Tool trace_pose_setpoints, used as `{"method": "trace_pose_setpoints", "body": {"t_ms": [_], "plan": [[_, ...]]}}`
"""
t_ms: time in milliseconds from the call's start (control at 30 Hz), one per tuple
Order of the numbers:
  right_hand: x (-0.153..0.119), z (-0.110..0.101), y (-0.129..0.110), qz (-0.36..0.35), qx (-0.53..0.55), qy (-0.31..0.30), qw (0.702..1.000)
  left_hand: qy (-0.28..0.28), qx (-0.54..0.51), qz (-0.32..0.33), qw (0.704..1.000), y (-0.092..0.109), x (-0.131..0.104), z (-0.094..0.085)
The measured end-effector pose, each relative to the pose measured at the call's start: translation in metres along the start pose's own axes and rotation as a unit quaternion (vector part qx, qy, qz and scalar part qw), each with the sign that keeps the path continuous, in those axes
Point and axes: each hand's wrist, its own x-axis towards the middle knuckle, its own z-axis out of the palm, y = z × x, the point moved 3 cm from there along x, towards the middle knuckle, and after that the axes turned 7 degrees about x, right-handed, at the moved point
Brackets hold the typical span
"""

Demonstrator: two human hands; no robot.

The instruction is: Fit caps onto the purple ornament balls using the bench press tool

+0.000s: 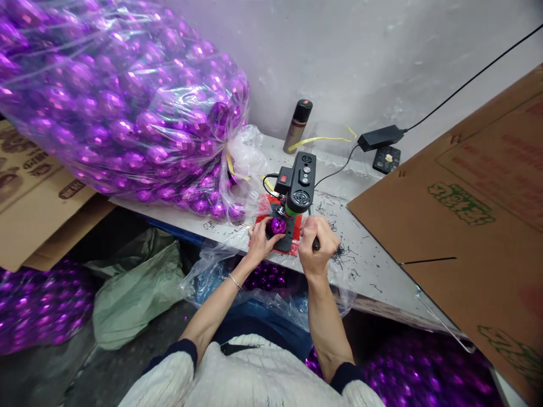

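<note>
My left hand (262, 243) has its fingers and thumb around a shiny purple ball (278, 226), which sits at the base of a small black bench machine (302, 181) with a red switch. Beneath the machine lies a red mat (297, 227). To the right of the machine, my right hand (317, 244) is closed in a fist round a black handle (316, 244). Most of that handle is hidden by the fingers. Small dark scraps (360, 265) are scattered on the table near the right hand.
A big clear bag of purple balls (139, 113) fills the left of the table (382, 277). Behind the machine stand a spray can (298, 125) and a power adapter (380, 137). A cardboard box (466, 198) is at the right. More purple balls (267, 275) lie below the table edge.
</note>
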Motion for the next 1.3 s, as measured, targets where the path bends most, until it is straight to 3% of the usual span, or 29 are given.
{"method": "trace_pose_setpoints", "body": {"t_ms": [300,867,1300], "plan": [[-0.008,0.000,0.003,-0.012,0.000,-0.006,1.000,-0.044,-0.113,0.050,0.991,0.002,0.011,0.003],[-0.052,0.015,0.025,-0.073,0.001,0.028,0.997,-0.060,-0.126,0.068,0.988,-0.004,0.010,0.003],[-0.065,0.019,0.035,-0.058,0.014,0.040,0.997,-0.057,-0.133,0.060,0.988,-0.003,0.008,0.004]]}}
